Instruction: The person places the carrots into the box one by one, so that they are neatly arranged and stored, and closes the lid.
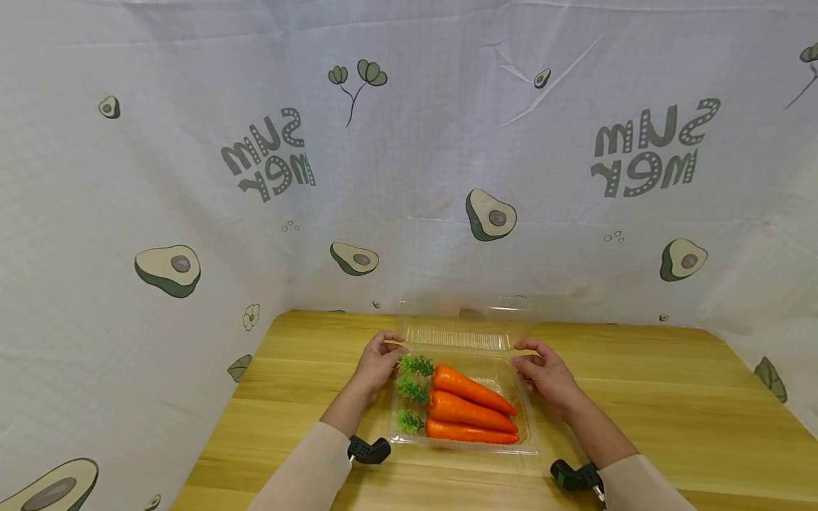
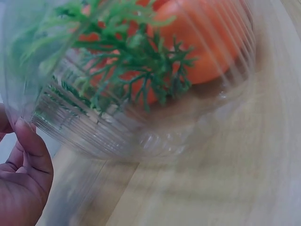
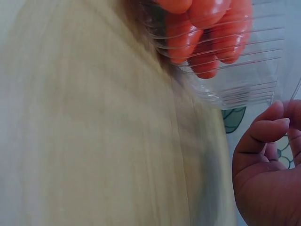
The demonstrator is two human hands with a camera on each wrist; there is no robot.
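Clear clamshell box [image 1: 465, 426], three carrots [image 1: 469, 408], lid [image 1: 461, 328] pinched by left hand [image 1: 377, 362] and right hand [image 1: 543, 372] fingers: flimsy lid may slip, jolting carrots.

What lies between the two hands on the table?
In the head view, the clear plastic box with three carrots lies between the left hand and right hand.

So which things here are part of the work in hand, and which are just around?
In hand: clear plastic clamshell box, its raised lid, three orange toy carrots, left hand, right hand.

Around: wooden table, avocado-print white cloth backdrop.
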